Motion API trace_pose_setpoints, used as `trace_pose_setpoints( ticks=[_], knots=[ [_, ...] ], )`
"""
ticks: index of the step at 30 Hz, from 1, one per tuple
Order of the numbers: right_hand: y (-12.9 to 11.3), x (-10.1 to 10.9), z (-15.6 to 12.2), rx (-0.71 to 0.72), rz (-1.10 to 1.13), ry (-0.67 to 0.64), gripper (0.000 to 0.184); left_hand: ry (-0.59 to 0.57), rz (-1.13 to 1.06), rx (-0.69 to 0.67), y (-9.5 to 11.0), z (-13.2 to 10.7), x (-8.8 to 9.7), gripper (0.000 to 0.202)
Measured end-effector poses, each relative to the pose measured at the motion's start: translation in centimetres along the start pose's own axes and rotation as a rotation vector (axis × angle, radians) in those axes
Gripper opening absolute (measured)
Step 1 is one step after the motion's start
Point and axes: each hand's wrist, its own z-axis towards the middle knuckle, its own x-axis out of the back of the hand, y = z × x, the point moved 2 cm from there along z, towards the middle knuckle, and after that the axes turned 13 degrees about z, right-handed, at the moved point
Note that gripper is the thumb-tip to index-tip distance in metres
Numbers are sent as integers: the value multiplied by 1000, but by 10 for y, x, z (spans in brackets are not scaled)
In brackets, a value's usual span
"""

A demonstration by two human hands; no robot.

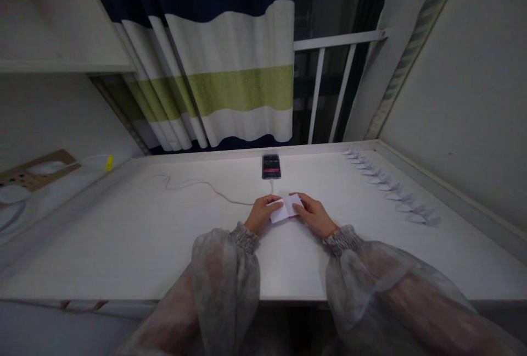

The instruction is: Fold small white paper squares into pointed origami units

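A small sheet of folded white paper (pixel 280 213) is held between my two hands, a little above the white desk (pixel 164 257). A crease runs down its middle. My left hand (pixel 262 213) grips the left side, thumb on top and fingers behind. On the right side, my right hand (pixel 316 215) pinches the paper the same way. Just beyond my hands lies a phone (pixel 271 166) with its screen lit and a white cable (pixel 222 195) plugged into its near end.
Along the right of the desk stands a row of several folded white paper figures (pixel 387 185). A power strip (pixel 37 170) with plugs is at the far left. Behind the desk hang a striped curtain (pixel 239 87) and a window with white bars (pixel 317 92).
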Motion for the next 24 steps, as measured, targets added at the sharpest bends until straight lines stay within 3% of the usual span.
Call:
trace_pose_setpoints(
  ticks=[8,17,24],
  knots=[
    [1,0,0,-25,39,6,27,-25,41,3,-3,1,-1,20],
    [-7,0,-2,17,-178,-29,30,-12,185,-16,-7,3,0,18],
    [-7,-1,-1,60,-102,-36,23,-31,170,1,-8,5,1,17]
  ],
)
